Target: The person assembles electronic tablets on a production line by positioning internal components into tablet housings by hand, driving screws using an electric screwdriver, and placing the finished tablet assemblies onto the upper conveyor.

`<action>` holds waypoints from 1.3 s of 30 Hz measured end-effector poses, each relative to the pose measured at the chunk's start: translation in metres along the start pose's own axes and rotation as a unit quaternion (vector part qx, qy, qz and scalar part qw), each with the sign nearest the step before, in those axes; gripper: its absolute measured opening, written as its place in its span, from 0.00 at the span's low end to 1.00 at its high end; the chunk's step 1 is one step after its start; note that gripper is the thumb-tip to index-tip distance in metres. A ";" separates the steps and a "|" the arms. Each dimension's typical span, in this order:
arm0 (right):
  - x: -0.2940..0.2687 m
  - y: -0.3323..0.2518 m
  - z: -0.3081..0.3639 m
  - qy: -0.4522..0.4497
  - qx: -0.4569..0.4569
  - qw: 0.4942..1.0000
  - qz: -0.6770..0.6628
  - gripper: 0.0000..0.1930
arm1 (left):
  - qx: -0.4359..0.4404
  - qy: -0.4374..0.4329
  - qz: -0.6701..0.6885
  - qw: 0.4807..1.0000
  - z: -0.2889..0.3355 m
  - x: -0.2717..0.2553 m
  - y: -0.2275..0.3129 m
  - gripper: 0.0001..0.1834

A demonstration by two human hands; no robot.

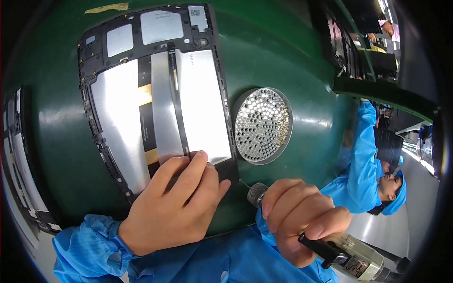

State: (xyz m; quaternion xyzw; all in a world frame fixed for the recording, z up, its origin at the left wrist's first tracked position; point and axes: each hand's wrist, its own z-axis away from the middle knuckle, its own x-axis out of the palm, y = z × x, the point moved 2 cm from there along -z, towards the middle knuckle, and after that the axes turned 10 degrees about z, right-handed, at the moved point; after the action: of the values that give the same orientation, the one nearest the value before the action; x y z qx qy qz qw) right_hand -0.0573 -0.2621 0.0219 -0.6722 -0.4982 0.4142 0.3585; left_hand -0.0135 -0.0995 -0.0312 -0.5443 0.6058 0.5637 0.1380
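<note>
A tablet-like device (207, 108) lies opened on the green table, its silver battery panels and black frame showing. My left hand (174, 203) rests on its near end, fingers stretched out and apart over the lower edge. To the right, my right hand (302, 217) is wrapped round a powered screwdriver (361, 257) with a pale body, a black lever and a knurled metal nose. Its thin bit points at the device's near right corner; whether it touches I cannot tell. Beside the device stands a round dish (262, 125) of tiny screws, some gold-coloured at its right side.
Another opened device (21, 160) lies along the left edge. A yellowish strip (107, 8) is on the green table (302, 70) at the far left. Further devices stand in a rack (337, 37) at the far right. A co-worker (365, 165) in blue clothing sits to the right.
</note>
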 end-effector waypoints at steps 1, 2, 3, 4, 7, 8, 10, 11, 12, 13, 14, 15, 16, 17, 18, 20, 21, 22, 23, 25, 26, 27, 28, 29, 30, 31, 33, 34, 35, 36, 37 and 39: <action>0.000 0.002 0.000 -0.002 0.004 1.000 -0.003 0.14 | -0.003 0.001 0.008 1.000 0.000 0.000 0.000 0.13; 0.000 0.004 0.000 -0.005 0.007 1.000 -0.002 0.14 | -0.008 0.000 0.009 1.000 0.000 0.002 -0.001 0.13; 0.000 0.003 0.001 -0.008 0.007 1.000 0.002 0.14 | -0.004 0.001 0.005 1.000 0.001 0.002 0.000 0.12; 0.001 0.002 0.001 -0.010 0.009 1.000 0.002 0.14 | 0.001 0.002 0.002 1.000 0.001 0.003 0.000 0.12; 0.001 0.004 0.002 -0.009 0.018 1.000 0.004 0.15 | -0.007 0.005 0.007 1.000 0.002 0.002 0.001 0.11; 0.001 0.005 0.003 -0.015 0.017 1.000 0.002 0.15 | -0.009 0.005 0.006 1.000 0.004 0.003 0.001 0.11; 0.001 0.007 0.002 -0.021 0.015 1.000 0.003 0.15 | -0.001 0.002 -0.010 1.000 0.005 0.005 0.001 0.12; 0.002 0.007 0.002 -0.020 0.012 1.000 0.005 0.15 | -0.001 0.002 -0.010 1.000 0.004 0.005 0.001 0.12; 0.002 0.007 0.002 -0.018 0.010 1.000 0.007 0.15 | -0.009 0.004 -0.003 1.000 0.003 0.004 0.001 0.11; 0.002 0.007 0.002 -0.018 0.011 1.000 0.006 0.15 | -0.016 0.006 0.004 1.000 0.003 0.003 0.002 0.11; 0.003 0.007 0.002 -0.016 0.011 1.000 0.004 0.15 | -0.017 0.005 0.004 1.000 0.003 0.004 0.002 0.11; 0.002 0.007 0.001 -0.013 0.010 1.000 0.004 0.15 | -0.011 0.003 -0.004 1.000 0.002 0.005 0.002 0.11; 0.001 0.008 0.001 -0.012 0.010 1.000 0.005 0.15 | -0.005 0.001 -0.012 1.000 0.002 0.005 0.001 0.11; 0.000 0.008 0.000 -0.019 0.007 1.000 0.006 0.15 | -0.004 0.000 -0.011 1.000 0.000 0.004 0.001 0.11; 0.000 0.009 0.000 -0.028 0.005 1.000 0.004 0.15 | -0.009 0.003 -0.004 1.000 0.000 0.004 0.001 0.11; 0.000 0.012 0.002 -0.034 0.002 0.999 0.000 0.15 | -0.014 0.004 0.002 1.000 0.002 0.005 0.002 0.10; 0.000 0.011 0.002 -0.040 -0.002 0.999 0.002 0.15 | -0.012 0.004 -0.002 1.000 0.002 0.005 0.002 0.10; 0.000 0.011 0.002 -0.039 -0.002 0.999 0.003 0.15 | -0.009 0.003 -0.005 1.000 0.003 0.006 0.002 0.10; 0.001 0.011 0.002 -0.044 -0.003 0.999 0.004 0.15 | -0.008 0.004 -0.005 1.000 0.003 0.004 0.002 0.10; -0.004 0.012 0.002 -0.048 -0.009 0.999 0.007 0.15 | -0.016 0.000 0.015 1.000 0.001 0.003 0.000 0.11; -0.014 0.011 0.006 -0.030 -0.007 0.999 -0.017 0.17 | -0.014 0.001 0.013 1.000 0.002 0.003 -0.001 0.11; -0.024 0.007 0.010 -0.012 -0.003 0.999 -0.038 0.20 | -0.008 -0.005 0.001 1.000 0.002 0.004 0.001 0.11; -0.031 0.006 0.011 0.035 0.004 0.999 -0.024 0.20 | -0.002 -0.012 -0.011 1.000 0.001 0.004 0.002 0.12; -0.033 0.005 0.011 0.035 0.003 0.999 -0.022 0.20 | 0.000 -0.010 -0.010 1.000 0.000 0.003 0.004 0.12; -0.034 0.009 0.011 0.090 0.021 0.996 -0.017 0.19 | -0.009 -0.012 -0.004 1.000 -0.001 0.001 0.003 0.13; -0.037 0.013 0.011 0.145 0.038 0.989 -0.012 0.18 | -0.018 -0.014 0.001 1.000 -0.002 0.001 0.002 0.13; -0.040 0.020 0.013 0.137 0.041 0.990 0.009 0.17 | -0.010 -0.020 -0.009 1.000 -0.001 0.004 0.002 0.13; -0.038 0.024 0.013 0.129 0.042 0.991 0.005 0.16 | -0.009 -0.025 -0.022 0.999 0.000 0.005 0.002 0.13; -0.037 0.026 0.013 0.121 0.043 0.992 0.001 0.16 | -0.008 -0.026 -0.021 0.999 0.000 0.004 0.002 0.13; -0.037 0.025 0.014 0.117 0.047 0.992 0.006 0.16 | -0.017 -0.028 -0.009 0.999 -0.002 0.002 0.003 0.14; -0.038 0.026 0.013 0.117 0.047 0.992 0.007 0.16 | -0.026 -0.029 0.002 0.999 -0.003 0.001 0.003 0.14; -0.038 0.028 0.011 0.083 0.024 0.996 0.014 0.17 | -0.016 -0.028 -0.010 0.999 -0.001 0.004 0.003 0.14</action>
State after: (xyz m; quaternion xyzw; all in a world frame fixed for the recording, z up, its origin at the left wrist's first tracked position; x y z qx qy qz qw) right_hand -0.0627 -0.3051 0.0000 -0.7025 -0.4474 0.3736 0.4085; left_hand -0.0168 -0.1024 -0.0324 -0.5364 0.5872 0.5868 0.1521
